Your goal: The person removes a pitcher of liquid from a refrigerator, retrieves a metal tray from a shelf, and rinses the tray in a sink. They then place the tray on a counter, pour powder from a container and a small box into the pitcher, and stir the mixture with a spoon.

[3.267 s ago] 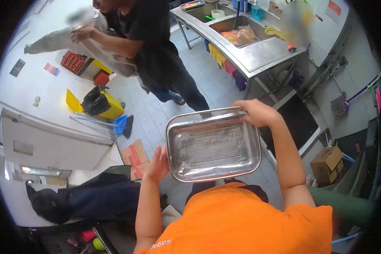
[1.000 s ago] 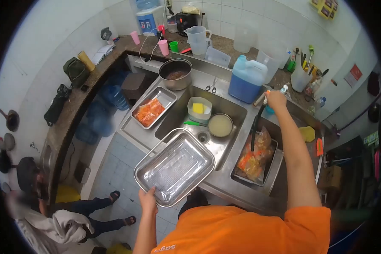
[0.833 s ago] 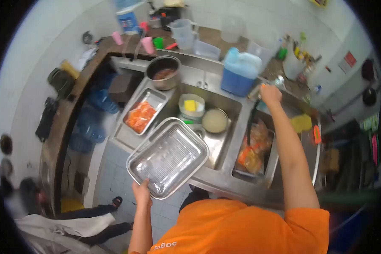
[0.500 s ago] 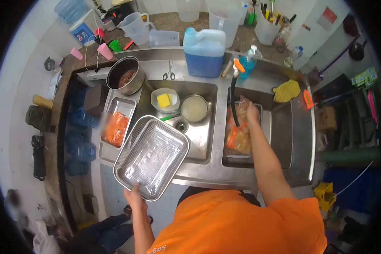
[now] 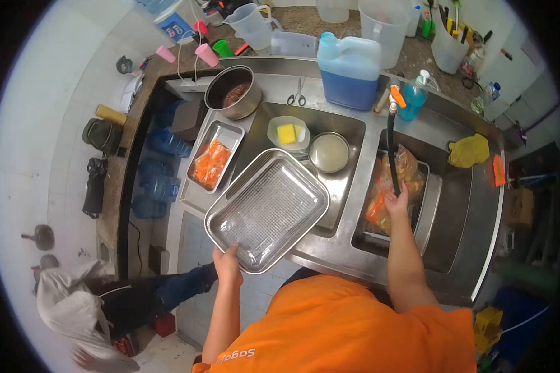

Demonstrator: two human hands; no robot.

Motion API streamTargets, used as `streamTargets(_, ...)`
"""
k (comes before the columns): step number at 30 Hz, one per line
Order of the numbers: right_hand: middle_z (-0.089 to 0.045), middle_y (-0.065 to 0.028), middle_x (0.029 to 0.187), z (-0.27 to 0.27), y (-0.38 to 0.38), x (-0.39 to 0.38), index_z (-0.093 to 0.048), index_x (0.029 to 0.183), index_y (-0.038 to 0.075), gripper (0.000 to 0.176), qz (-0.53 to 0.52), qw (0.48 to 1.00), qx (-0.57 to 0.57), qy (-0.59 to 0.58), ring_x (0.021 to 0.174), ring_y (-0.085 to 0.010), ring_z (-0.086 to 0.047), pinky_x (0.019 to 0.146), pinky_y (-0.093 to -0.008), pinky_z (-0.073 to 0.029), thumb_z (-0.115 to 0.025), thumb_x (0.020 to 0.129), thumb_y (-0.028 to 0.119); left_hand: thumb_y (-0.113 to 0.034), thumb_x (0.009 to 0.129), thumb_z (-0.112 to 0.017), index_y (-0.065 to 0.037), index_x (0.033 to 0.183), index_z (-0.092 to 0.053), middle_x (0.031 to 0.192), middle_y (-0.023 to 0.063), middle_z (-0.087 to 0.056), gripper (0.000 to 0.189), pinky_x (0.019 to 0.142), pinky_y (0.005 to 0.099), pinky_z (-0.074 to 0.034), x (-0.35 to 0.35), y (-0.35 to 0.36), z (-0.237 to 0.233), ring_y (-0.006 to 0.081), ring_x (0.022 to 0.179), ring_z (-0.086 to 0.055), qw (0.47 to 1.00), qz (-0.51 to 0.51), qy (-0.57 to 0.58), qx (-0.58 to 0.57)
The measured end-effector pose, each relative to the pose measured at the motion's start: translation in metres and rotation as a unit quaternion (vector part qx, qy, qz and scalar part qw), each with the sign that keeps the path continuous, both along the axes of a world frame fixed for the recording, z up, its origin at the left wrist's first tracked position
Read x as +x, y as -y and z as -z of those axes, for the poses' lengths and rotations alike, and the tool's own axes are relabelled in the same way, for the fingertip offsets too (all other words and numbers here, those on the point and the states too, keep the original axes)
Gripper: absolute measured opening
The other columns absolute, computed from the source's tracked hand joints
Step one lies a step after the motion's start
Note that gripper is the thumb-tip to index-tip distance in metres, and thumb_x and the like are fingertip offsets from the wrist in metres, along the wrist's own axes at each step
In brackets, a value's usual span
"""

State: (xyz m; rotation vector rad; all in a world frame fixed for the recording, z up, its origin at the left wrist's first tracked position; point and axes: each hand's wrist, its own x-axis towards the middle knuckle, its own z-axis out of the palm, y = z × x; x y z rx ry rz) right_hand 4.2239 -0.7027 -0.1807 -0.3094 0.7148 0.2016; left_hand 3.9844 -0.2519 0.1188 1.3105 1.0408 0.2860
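A shallow metal tray (image 5: pixel 270 211) with a textured, shiny bottom is held by its near rim in my left hand (image 5: pixel 228 264), tilted over the front edge of the left sink basin. My right hand (image 5: pixel 397 202) is in the right basin, with thumb and fingers closed around the lower end of the black hose (image 5: pixel 391 149). Just beyond it, a clear plastic bag of orange and pale food pieces (image 5: pixel 378 202) rests on a metal tray (image 5: pixel 430 205) in that basin. The hose hangs from a tap with an orange handle (image 5: pixel 397 95).
The left basin holds a bowl with a yellow sponge (image 5: pixel 286 133) and a round pot of cloudy liquid (image 5: pixel 329 153). Left of it are a tray of bagged carrots (image 5: pixel 211 163) and a deep pot (image 5: pixel 233 93). A blue-liquid jug (image 5: pixel 350 71) stands behind. Another person (image 5: pixel 87 304) is lower left.
My right hand has moved from the far end of the bag to the hose's lower end. The tray in my left hand has turned slightly. The view has shifted left.
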Motion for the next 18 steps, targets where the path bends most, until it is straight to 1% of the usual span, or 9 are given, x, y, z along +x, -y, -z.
streamTargets(1, -0.049, -0.0009, 0.064, -0.007, 0.005, 0.0, -0.056, 0.086, 0.007, 0.031, 0.02, 0.999, -0.033, -0.028, 0.045, -0.0113, -0.037, 0.045, -0.0269, -0.032, -0.056, 0.103, 0.033, 0.005, 0.092, -0.055, 0.006, 0.134, -0.048, 0.127, 0.0196, -0.06, 0.043, 0.097, 0.0406, -0.05, 0.0, 0.001, 0.003, 0.0301, 0.111, -0.062, 1.0, 0.003, 0.004, -0.003)
streamTargets(4, -0.049, -0.0016, 0.063, -0.018, 0.022, 0.0, -0.056, 0.088, 0.007, 0.028, 0.098, 0.99, -0.102, -0.022, 0.047, -0.0112, -0.038, 0.046, -0.0275, -0.032, -0.058, 0.103, 0.031, 0.006, 0.092, -0.054, 0.004, 0.139, -0.045, 0.131, 0.0182, -0.059, 0.048, 0.102, 0.0376, -0.045, 0.009, 0.008, 0.008, 0.0271, 0.116, -0.059, 1.0, 0.009, -0.007, -0.011)
streamTargets(8, -0.058, -0.0039, 0.076, -0.059, 0.049, -0.009, -0.057, 0.101, 0.004, 0.013, 0.094, 0.968, -0.222, 0.068, 0.06, -0.0124, -0.052, 0.054, -0.0264, -0.042, -0.059, 0.103, 0.016, 0.008, 0.088, -0.053, 0.002, 0.14, -0.045, 0.132, 0.0176, -0.059, 0.053, 0.101, 0.036, -0.045, 0.025, 0.014, 0.015, 0.0271, 0.117, -0.059, 0.999, 0.035, -0.007, 0.005)
streamTargets(9, -0.063, -0.0056, 0.085, -0.068, 0.055, -0.013, -0.056, 0.112, 0.001, 0.013, 0.085, 0.945, -0.301, 0.095, 0.071, -0.0136, -0.061, 0.059, -0.0264, -0.048, -0.059, 0.102, 0.01, 0.004, 0.086, -0.054, 0.003, 0.139, -0.046, 0.131, 0.0204, -0.059, 0.053, 0.101, 0.0394, -0.046, 0.027, 0.014, 0.02, 0.0298, 0.119, -0.058, 0.998, 0.051, 0.012, 0.022)
streamTargets(12, -0.066, -0.0084, 0.091, -0.101, 0.077, -0.015, -0.054, 0.119, 0.0, 0.02, 0.033, 0.87, -0.466, 0.156, 0.075, -0.0139, -0.065, 0.062, -0.0263, -0.051, -0.06, 0.102, 0.009, 0.004, 0.086, -0.053, 0.002, 0.141, -0.045, 0.131, 0.0201, -0.058, 0.055, 0.102, 0.0398, -0.045, 0.035, 0.01, 0.031, 0.0297, 0.119, -0.058, 0.997, 0.068, 0.009, 0.031)
streamTargets(13, -0.067, -0.0093, 0.088, -0.115, 0.083, -0.013, -0.054, 0.118, 0.0, 0.023, 0.033, 0.845, -0.511, 0.155, 0.071, -0.0131, -0.064, 0.061, -0.0259, -0.051, -0.061, 0.103, 0.016, 0.004, 0.084, -0.053, 0.001, 0.148, -0.038, 0.137, 0.0216, -0.055, 0.066, 0.105, 0.0402, -0.043, 0.039, 0.007, 0.033, 0.033, 0.123, -0.056, 0.995, 0.084, -0.015, 0.042)
streamTargets(16, -0.067, -0.0081, 0.083, -0.196, 0.091, -0.011, -0.054, 0.118, 0.001, 0.025, 0.004, 0.747, -0.642, 0.174, 0.065, -0.012, -0.063, 0.059, -0.0257, -0.051, -0.064, 0.102, 0.018, 0.005, 0.082, -0.055, -0.002, 0.154, -0.027, 0.139, 0.0241, -0.055, 0.077, 0.105, 0.0386, -0.042, 0.067, 0.008, 0.05, 0.0331, 0.124, -0.057, 0.967, 0.118, -0.026, 0.223)
streamTargets(17, -0.066, -0.0068, 0.078, -0.213, 0.09, -0.008, -0.056, 0.116, 0.002, 0.025, 0.019, 0.733, -0.648, 0.203, 0.06, -0.0112, -0.062, 0.056, -0.0248, -0.05, -0.066, 0.1, 0.018, 0.002, 0.082, -0.056, -0.005, 0.158, -0.02, 0.148, 0.0305, -0.045, 0.084, 0.106, 0.0411, -0.043, 0.078, 0.016, 0.024, 0.0402, 0.128, -0.055, 0.952, 0.159, -0.034, 0.258)
streamTargets(18, -0.066, -0.007, 0.078, -0.232, 0.086, -0.004, -0.056, 0.115, 0.002, 0.024, 0.025, 0.722, -0.657, 0.216, 0.06, -0.0113, -0.062, 0.054, -0.0247, -0.049, -0.066, 0.1, 0.017, 0.0, 0.082, -0.056, -0.008, 0.157, -0.022, 0.148, 0.0316, -0.043, 0.083, 0.105, 0.043, -0.044, 0.093, 0.01, 0.038, 0.0429, 0.126, -0.055, 0.921, 0.206, 0.01, 0.329)
